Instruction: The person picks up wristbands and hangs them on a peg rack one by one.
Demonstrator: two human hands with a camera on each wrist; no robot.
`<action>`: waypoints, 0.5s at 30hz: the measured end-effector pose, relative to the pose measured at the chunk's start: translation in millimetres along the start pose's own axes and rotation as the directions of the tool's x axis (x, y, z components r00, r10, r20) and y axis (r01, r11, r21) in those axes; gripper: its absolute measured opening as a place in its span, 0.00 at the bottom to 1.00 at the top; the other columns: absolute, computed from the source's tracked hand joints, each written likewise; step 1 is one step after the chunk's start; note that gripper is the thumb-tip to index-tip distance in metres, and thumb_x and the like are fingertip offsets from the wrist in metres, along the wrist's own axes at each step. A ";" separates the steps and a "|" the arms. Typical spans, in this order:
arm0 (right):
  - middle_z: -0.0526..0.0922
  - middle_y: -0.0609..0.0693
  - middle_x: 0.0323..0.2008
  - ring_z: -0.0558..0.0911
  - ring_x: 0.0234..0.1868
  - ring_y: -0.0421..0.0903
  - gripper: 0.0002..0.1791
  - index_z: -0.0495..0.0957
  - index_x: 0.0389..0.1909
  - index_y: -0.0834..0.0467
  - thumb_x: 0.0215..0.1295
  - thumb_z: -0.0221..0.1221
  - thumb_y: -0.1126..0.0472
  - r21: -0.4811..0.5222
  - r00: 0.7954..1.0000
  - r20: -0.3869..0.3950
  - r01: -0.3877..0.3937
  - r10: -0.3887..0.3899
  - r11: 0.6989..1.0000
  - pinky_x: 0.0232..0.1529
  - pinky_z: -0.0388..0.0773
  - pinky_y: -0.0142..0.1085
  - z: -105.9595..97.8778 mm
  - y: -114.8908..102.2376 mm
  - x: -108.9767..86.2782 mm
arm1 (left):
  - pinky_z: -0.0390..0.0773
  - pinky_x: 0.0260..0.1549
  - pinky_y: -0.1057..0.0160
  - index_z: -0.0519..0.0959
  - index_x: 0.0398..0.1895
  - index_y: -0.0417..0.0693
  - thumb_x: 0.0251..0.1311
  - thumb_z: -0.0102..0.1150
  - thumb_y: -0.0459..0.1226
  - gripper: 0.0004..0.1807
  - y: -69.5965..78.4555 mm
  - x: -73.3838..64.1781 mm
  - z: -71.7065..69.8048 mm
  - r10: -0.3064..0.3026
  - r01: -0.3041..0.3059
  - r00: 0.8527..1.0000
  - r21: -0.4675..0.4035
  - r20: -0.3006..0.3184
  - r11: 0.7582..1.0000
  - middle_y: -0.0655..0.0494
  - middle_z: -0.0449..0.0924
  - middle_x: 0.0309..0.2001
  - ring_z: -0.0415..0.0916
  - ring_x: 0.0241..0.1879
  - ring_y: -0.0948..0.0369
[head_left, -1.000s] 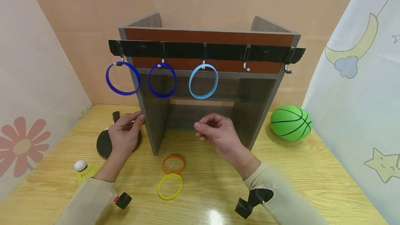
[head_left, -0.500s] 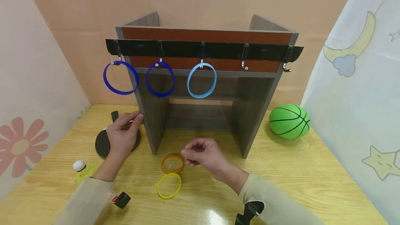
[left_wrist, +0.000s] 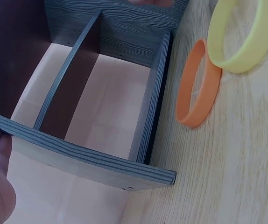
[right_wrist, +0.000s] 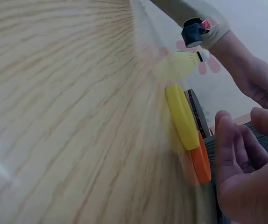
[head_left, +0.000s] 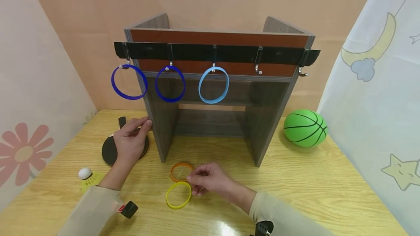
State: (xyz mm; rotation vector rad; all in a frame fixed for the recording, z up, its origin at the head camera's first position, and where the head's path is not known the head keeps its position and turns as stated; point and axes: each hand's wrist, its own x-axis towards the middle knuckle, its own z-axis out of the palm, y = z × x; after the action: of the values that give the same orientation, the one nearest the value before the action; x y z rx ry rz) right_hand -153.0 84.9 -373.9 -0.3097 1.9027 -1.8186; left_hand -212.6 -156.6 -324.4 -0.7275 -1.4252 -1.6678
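My left hand (head_left: 129,139) holds the left side panel's edge of a grey wooden shelf (head_left: 157,119), thumb and fingers at the edge. Part of its fingers shows against the panel's outer side in the left wrist view. The right hand (head_left: 211,179) is low over the table, its fingertips beside a yellow wristband (head_left: 168,201). In the right wrist view thumb and fingers stand apart with nothing between them. An orange wristband (head_left: 172,174) lies just behind the yellow one. Dark blue wristbands (head_left: 113,86) and a light blue wristband (head_left: 228,86) hang from hooks on the shelf.
The black strip (head_left: 236,53) carries hooks; the two at right, including the bare hook (head_left: 259,71), hold no band. A green ball (head_left: 305,128) rests to the right. Table tennis bats (head_left: 109,152) and a shuttlecock (head_left: 85,173) lie at left.
My right hand has come down from before the shelf's opening, moving slightly left, to the yellow wristband. The left hand stays at the panel, and the bands have not moved.
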 end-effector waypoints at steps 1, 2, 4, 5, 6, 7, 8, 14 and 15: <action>0.81 0.60 0.26 0.81 0.23 0.45 0.11 0.81 0.36 0.68 0.61 0.64 0.62 -0.022 1.000 0.001 -0.005 0.005 1.000 0.26 0.81 0.37 0.5 1.5 -0.2 | 0.78 0.31 0.73 0.77 0.32 0.14 0.49 0.53 0.10 0.07 -0.1 0.0 0.2 -0.001 0.001 1.000 0.000 0.001 1.000 0.50 0.82 0.27 0.79 0.30 0.64; 0.81 0.59 0.25 0.81 0.22 0.46 0.10 0.82 0.35 0.67 0.60 0.64 0.62 -0.048 1.000 0.000 -0.010 0.010 0.999 0.25 0.81 0.37 1.0 3.0 -0.6 | 0.78 0.31 0.73 0.77 0.32 0.14 0.49 0.53 0.10 0.07 -0.2 0.0 0.5 -0.001 0.001 1.000 0.001 0.000 1.000 0.50 0.82 0.27 0.79 0.30 0.64; 0.81 0.58 0.23 0.81 0.22 0.46 0.07 0.82 0.31 0.65 0.58 0.66 0.63 -0.097 1.000 -0.009 -0.013 0.012 0.995 0.24 0.81 0.38 2.3 6.4 -1.2 | 0.78 0.30 0.74 0.77 0.32 0.15 0.49 0.53 0.10 0.06 -0.5 0.1 0.7 0.004 -0.004 1.000 0.006 0.000 1.000 0.50 0.82 0.27 0.79 0.30 0.64; 0.80 0.58 0.23 0.81 0.22 0.46 0.07 0.81 0.30 0.64 0.57 0.66 0.64 -0.118 1.000 -0.014 -0.014 0.012 0.993 0.23 0.81 0.38 2.8 8.1 -1.5 | 0.78 0.30 0.74 0.77 0.32 0.15 0.49 0.54 0.11 0.06 -0.6 0.2 0.8 0.005 -0.005 1.000 0.004 0.000 1.000 0.49 0.82 0.27 0.79 0.30 0.64; 0.80 0.57 0.22 0.81 0.21 0.47 0.06 0.81 0.29 0.63 0.56 0.67 0.64 -0.135 1.000 -0.021 -0.016 0.013 0.991 0.23 0.81 0.38 3.3 9.7 -1.6 | 0.78 0.30 0.74 0.77 0.32 0.15 0.49 0.54 0.11 0.06 -0.7 0.3 0.9 0.009 -0.009 1.000 0.007 0.001 1.000 0.49 0.82 0.27 0.80 0.30 0.64; 0.80 0.57 0.22 0.81 0.21 0.47 0.06 0.81 0.28 0.63 0.55 0.67 0.64 -0.145 0.999 -0.029 -0.018 0.013 0.989 0.23 0.81 0.38 3.8 11.0 -1.8 | 0.78 0.30 0.74 0.77 0.32 0.15 0.49 0.53 0.11 0.06 -0.9 0.4 0.9 0.012 -0.012 1.000 0.007 0.002 1.000 0.49 0.82 0.27 0.80 0.30 0.64; 0.80 0.57 0.22 0.81 0.21 0.47 0.06 0.81 0.27 0.63 0.55 0.68 0.65 -0.152 0.999 -0.039 -0.020 0.015 0.988 0.22 0.81 0.38 4.2 12.3 -2.0 | 0.78 0.30 0.74 0.77 0.32 0.14 0.49 0.53 0.10 0.07 -0.9 0.4 0.9 0.015 -0.015 1.000 0.008 0.003 1.000 0.49 0.82 0.27 0.80 0.29 0.64; 0.80 0.59 0.22 0.82 0.20 0.48 0.06 0.80 0.26 0.64 0.53 0.68 0.67 -0.138 0.998 -0.064 -0.030 0.022 0.990 0.22 0.81 0.39 4.4 17.8 -0.3 | 0.78 0.30 0.74 0.77 0.32 0.14 0.49 0.53 0.10 0.07 -0.9 -0.4 0.3 0.024 -0.024 1.000 0.008 0.005 1.000 0.49 0.82 0.27 0.80 0.29 0.64; 0.81 0.59 0.22 0.82 0.19 0.48 0.05 0.80 0.26 0.64 0.53 0.68 0.67 -0.134 0.997 -0.067 -0.033 0.024 0.990 0.22 0.81 0.39 4.4 18.6 0.4 | 0.78 0.30 0.74 0.77 0.32 0.14 0.49 0.53 0.10 0.07 -1.0 -0.5 0.3 0.024 -0.024 1.000 0.003 0.004 1.000 0.49 0.82 0.27 0.80 0.29 0.64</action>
State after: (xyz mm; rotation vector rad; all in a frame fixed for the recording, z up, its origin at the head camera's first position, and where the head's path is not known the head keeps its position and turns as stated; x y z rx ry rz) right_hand -148.1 82.5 -392.2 -0.2705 2.0692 -1.7041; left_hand -213.3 -156.1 -325.3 -0.7443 -1.4158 -1.6462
